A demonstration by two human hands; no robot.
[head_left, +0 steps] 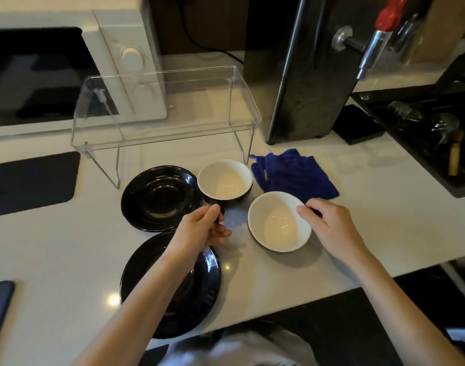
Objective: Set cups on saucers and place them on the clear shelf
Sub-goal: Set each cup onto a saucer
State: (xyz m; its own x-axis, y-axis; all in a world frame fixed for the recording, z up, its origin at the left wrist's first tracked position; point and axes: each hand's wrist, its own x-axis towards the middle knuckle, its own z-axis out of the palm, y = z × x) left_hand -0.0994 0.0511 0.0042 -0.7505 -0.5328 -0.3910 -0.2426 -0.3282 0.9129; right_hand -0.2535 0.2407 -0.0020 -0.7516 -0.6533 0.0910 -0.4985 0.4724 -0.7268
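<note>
Both cups stand upright, mouths up, on the counter (292, 273) beside two empty black saucers. The left hand (202, 231) pinches the far cup (224, 179) by its near-side handle; the right hand (329, 223) pinches the near cup (279, 221) at its right rim. The clear shelf (165, 104) stands behind.

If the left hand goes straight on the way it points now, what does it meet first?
The left hand points up-right at the far cup and already seems to pinch its dark handle; beyond stands the clear shelf.

Dim warm light, ceiling glare on countertop (252, 273), wide-angle warped, blurry edges.
</note>
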